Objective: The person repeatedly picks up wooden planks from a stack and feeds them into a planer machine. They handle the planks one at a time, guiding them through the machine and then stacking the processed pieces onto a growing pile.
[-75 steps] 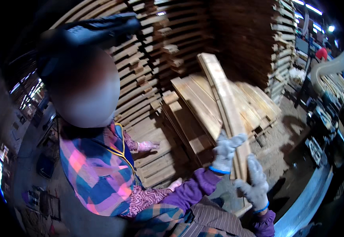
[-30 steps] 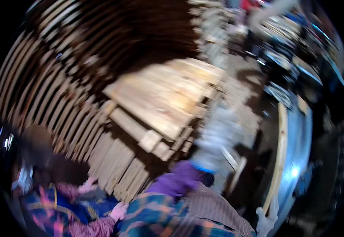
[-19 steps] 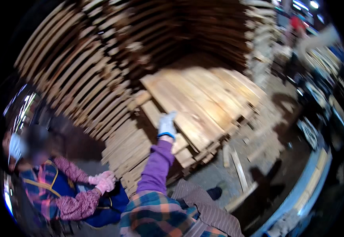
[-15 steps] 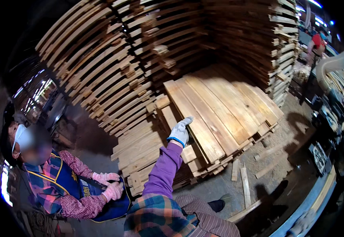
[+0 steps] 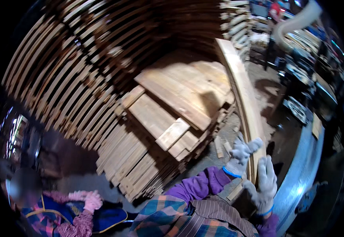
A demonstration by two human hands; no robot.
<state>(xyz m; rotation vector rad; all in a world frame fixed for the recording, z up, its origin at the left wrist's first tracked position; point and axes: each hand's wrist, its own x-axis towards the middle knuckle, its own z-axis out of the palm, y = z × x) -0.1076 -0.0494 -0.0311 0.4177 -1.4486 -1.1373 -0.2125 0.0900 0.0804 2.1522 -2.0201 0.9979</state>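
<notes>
A long pale wooden board (image 5: 246, 94) slants up and away from me, to the right of a stack of boards (image 5: 180, 87). My left hand (image 5: 241, 154), in a white knit glove with a blue cuff, grips the board's left side close to its near end. Against the right side of that end is my right hand (image 5: 264, 183), gloved the same way, its fingers pointing up along the wood. Between them the two hands hold the board; some fingertips are hidden or blurred. A short wood block (image 5: 172, 134) lies across the stack's near left corner.
Tall racks of spaced planks (image 5: 61, 75) rise behind the stack at the left. A co-worker's pink-gloved hands (image 5: 90, 200) are at the lower left. Along the right run a blue metal surface (image 5: 300, 183) and machinery (image 5: 298, 108). Wood scraps (image 5: 218, 147) lie on the floor.
My left hand has left the stack's left edge and moved right, now gripping a board held off the stack. My right hand has come into view on it. The view has turned right.
</notes>
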